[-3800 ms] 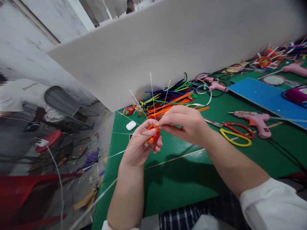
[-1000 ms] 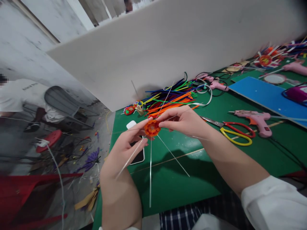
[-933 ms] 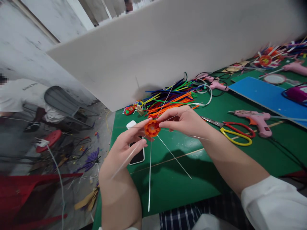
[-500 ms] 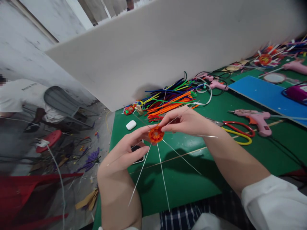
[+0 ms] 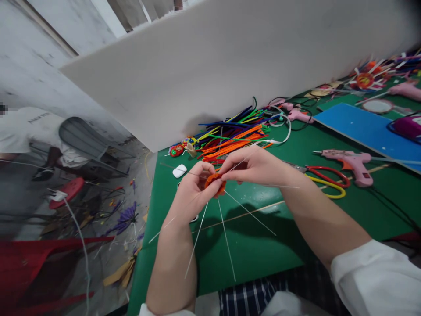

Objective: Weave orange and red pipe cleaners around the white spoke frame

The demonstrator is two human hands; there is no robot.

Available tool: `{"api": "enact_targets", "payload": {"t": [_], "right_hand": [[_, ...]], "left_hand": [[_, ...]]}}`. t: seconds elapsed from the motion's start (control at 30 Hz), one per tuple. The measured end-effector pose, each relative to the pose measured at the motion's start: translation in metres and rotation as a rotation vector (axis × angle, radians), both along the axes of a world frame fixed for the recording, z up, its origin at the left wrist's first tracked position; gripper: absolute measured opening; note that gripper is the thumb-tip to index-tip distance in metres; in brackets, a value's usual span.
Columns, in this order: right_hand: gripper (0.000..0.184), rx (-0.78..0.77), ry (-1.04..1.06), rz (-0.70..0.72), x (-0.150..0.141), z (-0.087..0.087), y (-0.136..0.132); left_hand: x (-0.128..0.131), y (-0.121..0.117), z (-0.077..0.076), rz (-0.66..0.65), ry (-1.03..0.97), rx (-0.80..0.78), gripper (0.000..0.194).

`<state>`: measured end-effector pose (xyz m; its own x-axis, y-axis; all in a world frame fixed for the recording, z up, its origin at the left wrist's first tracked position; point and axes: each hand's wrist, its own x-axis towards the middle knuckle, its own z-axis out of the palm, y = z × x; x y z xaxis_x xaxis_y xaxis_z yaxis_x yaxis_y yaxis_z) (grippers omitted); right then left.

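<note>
Between my two hands, above the green table, is a small round orange pipe-cleaner piece (image 5: 213, 179) with thin pale wires fanning out like spokes. My left hand (image 5: 194, 193) pinches its left side, the thumb lying across its front. On the right edge, my right hand (image 5: 251, 164) grips it between thumb and fingertips. Several of the wires point down toward me, and others pass behind or beside my hands and wrists. My fingers cover part of the orange piece. Just beyond my left hand lies a white rounded case (image 5: 179, 170); a dark phone-like object is mostly hidden beneath that hand.
Coloured pipe cleaners (image 5: 237, 138) lie heaped by the white partition (image 5: 210, 70). To the right are scissors (image 5: 325, 177) with red and yellow handles, a pink glue gun (image 5: 353, 162) and a blue board (image 5: 371, 131). A person in white sits at far left.
My left hand has closed in, its thumb coming up onto the front of the orange piece. The piece has tipped slightly and its wires have shifted. My right hand stays nearly still.
</note>
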<state>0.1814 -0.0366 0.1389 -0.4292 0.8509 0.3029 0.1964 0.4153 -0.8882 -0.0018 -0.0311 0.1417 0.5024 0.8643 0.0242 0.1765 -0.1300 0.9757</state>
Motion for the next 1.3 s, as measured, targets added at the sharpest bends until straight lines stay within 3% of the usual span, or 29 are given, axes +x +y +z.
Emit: {"api": "enact_targets", "payload": {"t": [0.1, 0.37, 0.6, 0.9, 1.3], "right_hand": [[0.021, 0.006, -0.090, 0.003, 0.003, 0.004, -0.002], [0.022, 0.317, -0.590, 0.010, 0.022, 0.014, -0.011], [0.024, 0.494, -0.893, -0.282, 0.013, 0.009, -0.020], [0.024, 0.614, -0.877, -0.434, 0.000, 0.009, -0.019], [0.021, 0.630, -0.827, -0.411, -0.014, 0.004, -0.015]], "left_hand": [[0.001, 0.000, 0.000, 0.034, 0.017, 0.014, 0.016], [0.003, 0.004, -0.005, 0.118, 0.113, 0.104, 0.015], [0.003, 0.008, -0.014, 0.181, 0.131, 0.124, 0.014], [0.001, 0.011, -0.019, 0.245, 0.120, 0.185, 0.012], [0.004, 0.008, -0.015, 0.245, 0.113, 0.201, 0.010]]}}
